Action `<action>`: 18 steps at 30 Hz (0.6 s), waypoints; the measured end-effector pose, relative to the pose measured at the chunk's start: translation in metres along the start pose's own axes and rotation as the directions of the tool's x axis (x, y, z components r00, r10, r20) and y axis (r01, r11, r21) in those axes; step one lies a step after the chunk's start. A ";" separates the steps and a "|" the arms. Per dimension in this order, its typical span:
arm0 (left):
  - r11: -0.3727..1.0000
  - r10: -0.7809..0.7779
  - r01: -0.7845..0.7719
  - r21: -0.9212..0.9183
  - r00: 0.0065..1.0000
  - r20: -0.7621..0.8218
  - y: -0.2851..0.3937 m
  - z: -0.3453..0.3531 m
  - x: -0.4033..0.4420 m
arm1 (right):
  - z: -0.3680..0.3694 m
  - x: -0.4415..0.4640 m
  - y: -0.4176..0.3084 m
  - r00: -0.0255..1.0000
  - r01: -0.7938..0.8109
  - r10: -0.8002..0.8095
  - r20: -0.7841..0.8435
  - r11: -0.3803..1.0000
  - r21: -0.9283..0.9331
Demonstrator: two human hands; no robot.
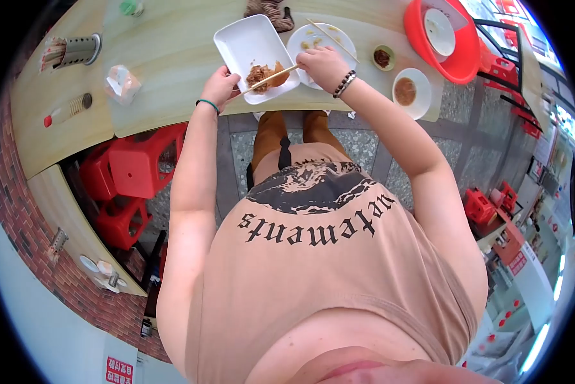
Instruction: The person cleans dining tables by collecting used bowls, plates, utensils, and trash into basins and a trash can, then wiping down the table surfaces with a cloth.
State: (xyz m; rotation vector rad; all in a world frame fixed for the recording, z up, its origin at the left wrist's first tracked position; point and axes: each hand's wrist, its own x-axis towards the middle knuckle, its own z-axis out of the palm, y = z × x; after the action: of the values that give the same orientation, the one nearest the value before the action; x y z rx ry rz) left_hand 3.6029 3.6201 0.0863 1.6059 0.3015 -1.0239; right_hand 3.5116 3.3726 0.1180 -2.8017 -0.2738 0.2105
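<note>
A white rectangular food tray (pixel 239 40) sits near the front edge of the table, with brown, saucy food (pixel 260 75) at its near end. My left hand (pixel 219 87) is closed on the tray's left side. My right hand (pixel 324 66) grips a wooden chopstick (pixel 276 76) that slants across the food toward my left hand; whether the left fingers also touch its end, I cannot tell. Behind my right hand is a round white plate (pixel 298 42) with yellowish scraps, and another chopstick (pixel 329 37) lies across it.
A small sauce bowl (pixel 383 57), a white bowl of brownish liquid (pixel 405 91) and a red basin (pixel 441 57) with a white bowl inside stand at right. Further left are a tissue pack (pixel 122 84), a bottle (pixel 68 111) and a chopstick holder (pixel 79 51). Red stools (pixel 140 168) sit below.
</note>
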 end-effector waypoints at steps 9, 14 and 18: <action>0.998 -0.062 0.061 0.011 0.982 0.177 0.006 0.104 -0.018 | -0.089 -0.056 0.086 0.983 0.095 -0.105 -0.152 0.993 -0.071; 0.980 0.052 -0.053 -0.194 0.999 -0.011 -0.014 0.144 -0.012 | -0.096 -0.118 0.115 0.995 -0.092 0.096 -0.016 0.984 0.154; 0.934 0.170 -0.208 -0.289 0.974 -0.152 -0.024 0.162 -0.012 | -0.046 -0.151 0.116 0.994 -0.053 0.087 -0.064 0.908 0.415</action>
State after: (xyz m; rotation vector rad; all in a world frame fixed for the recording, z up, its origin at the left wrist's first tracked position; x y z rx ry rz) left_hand 3.5063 3.4872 0.0841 1.3902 0.3622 -0.6932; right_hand 3.3916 3.2193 0.1408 -2.3921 -0.0931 0.1492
